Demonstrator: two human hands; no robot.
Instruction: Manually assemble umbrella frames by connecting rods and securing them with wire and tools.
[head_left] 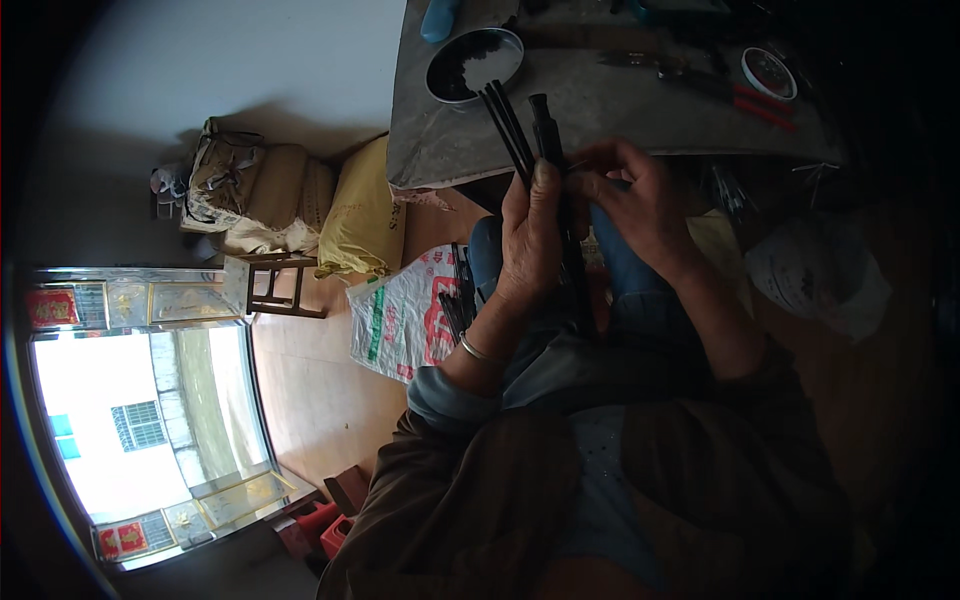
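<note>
Over my lap, my left hand point(530, 235) is closed around several thin black rods point(508, 135) and a thicker black rod-like piece point(546, 128) with a stepped top end. The thumb presses along the thick piece, and their upper ends stick up toward the table edge. Beside it on the right, my right hand point(648, 212) has its thumb and forefinger pinched together close to the thick piece. What lies between those fingertips is too small and dark to make out. Below my hands, a long dark length runs down between my knees.
A grey-covered table point(420, 130) stands ahead, bearing a round metal bowl point(488, 70) with black bits, a dark knife-like tool point(628, 61), a red-handled tool point(762, 105) and a small white dish point(768, 74). Left are a printed sack point(395, 320), a yellow sack point(358, 215) and a wooden stool point(288, 290).
</note>
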